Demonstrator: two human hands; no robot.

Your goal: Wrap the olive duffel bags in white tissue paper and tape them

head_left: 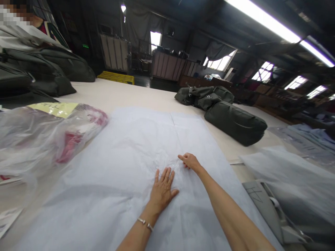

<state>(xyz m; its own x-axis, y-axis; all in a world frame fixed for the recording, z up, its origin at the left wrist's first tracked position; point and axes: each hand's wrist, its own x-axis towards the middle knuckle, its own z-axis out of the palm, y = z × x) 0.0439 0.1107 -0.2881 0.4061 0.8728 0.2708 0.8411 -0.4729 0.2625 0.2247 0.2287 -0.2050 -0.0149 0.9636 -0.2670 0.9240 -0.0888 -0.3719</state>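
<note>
A large pale bluish-white sheet (125, 146), thin and lightly wrinkled, lies spread over the table in front of me. My left hand (162, 190) rests flat on it, fingers stretched out and palm down, holding nothing. Just ahead and to the right, my right hand (190, 162) is closed in a pinch at the sheet's surface. Anything between its fingertips is too small to make out. Between the two hands the sheet is puckered, with a shiny, clear crinkled patch (171, 163). A thin line or seam runs away from there toward the far edge.
Dark green bags (235, 122) lie beyond the sheet's right side, and more dark bags (49, 69) are piled at far left near a person. Clear plastic bags (81, 136) with red contents lie left. Translucent plastic (293, 177) and a grey marked piece (258, 193) sit right.
</note>
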